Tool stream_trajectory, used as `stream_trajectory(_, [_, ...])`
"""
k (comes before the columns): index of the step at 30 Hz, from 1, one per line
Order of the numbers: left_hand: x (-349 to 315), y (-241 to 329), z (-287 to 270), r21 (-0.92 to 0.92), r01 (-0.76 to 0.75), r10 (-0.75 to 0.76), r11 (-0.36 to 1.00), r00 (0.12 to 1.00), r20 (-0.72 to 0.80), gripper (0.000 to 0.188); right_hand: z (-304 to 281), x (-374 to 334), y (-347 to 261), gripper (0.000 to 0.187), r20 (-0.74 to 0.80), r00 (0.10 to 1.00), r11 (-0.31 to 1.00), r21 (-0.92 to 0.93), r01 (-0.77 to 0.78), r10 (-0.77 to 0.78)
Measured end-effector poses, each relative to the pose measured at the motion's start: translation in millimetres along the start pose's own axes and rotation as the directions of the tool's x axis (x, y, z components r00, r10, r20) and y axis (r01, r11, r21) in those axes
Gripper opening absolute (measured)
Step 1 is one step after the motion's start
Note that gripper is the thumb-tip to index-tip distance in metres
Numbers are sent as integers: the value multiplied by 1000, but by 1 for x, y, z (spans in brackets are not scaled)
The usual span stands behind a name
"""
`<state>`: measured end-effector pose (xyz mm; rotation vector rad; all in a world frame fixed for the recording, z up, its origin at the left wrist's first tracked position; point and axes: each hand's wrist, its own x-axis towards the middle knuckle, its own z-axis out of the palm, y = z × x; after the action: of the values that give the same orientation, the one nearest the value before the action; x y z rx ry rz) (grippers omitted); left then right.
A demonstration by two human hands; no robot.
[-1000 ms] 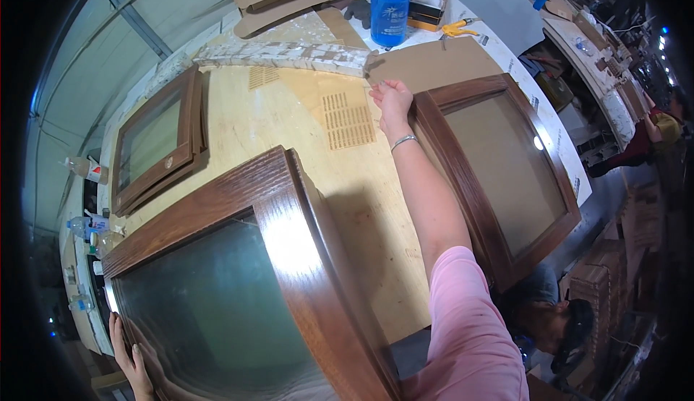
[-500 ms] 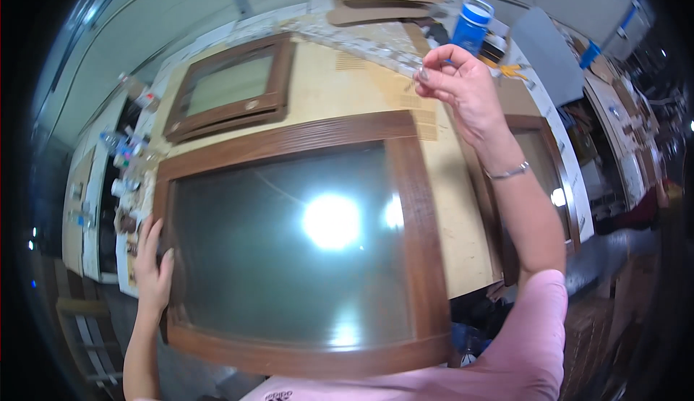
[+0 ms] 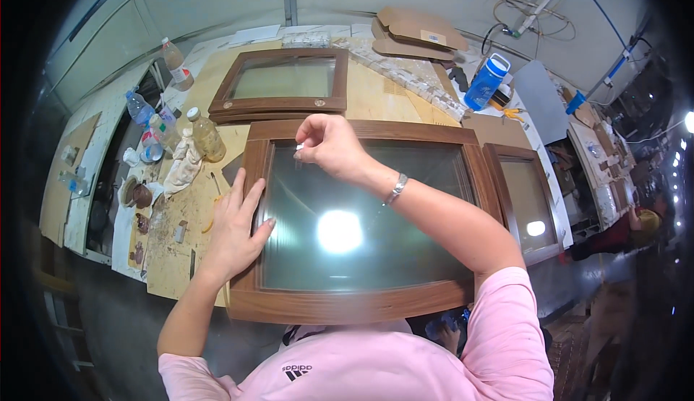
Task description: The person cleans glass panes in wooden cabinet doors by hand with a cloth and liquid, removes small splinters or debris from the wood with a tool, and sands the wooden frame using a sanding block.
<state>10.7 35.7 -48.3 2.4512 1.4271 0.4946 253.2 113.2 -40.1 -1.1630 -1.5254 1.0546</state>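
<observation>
Pinching a tiny pale piece in the right hand, we hold it over the upper left corner of a framed pane. Our left hand, fingers a little apart, rests on the left side of its frame. The pane lies at the near edge of the bench, just before smaller frames. We wear a pink shirt with a dark, lettered logo. The cardboard bears a white label; print on the bottles is too small to read.
</observation>
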Motion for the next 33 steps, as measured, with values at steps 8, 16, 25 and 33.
stream_trajectory(8, [-1, -21, 10, -467, -112, 63, 877, 991, -119, 64, 11, 4, -13, 17, -78, 990, 992, 34, -119, 121])
stream_trajectory(16, [-5, -32, 14, -604, -98, 33, 791, 992, -118, 52, -108, -68, -63, 18, -343, 939, 993, -118, -19, -22])
stream_trajectory(25, [-1, -24, 16, -603, -142, 77, 785, 988, -132, 50, -208, -221, -19, 27, -736, 657, 944, -79, -321, 162])
stream_trajectory(33, [-8, -33, 23, -729, -94, -98, 678, 971, -217, 57, -189, -259, -8, 27, -758, 593, 960, 251, -121, 273])
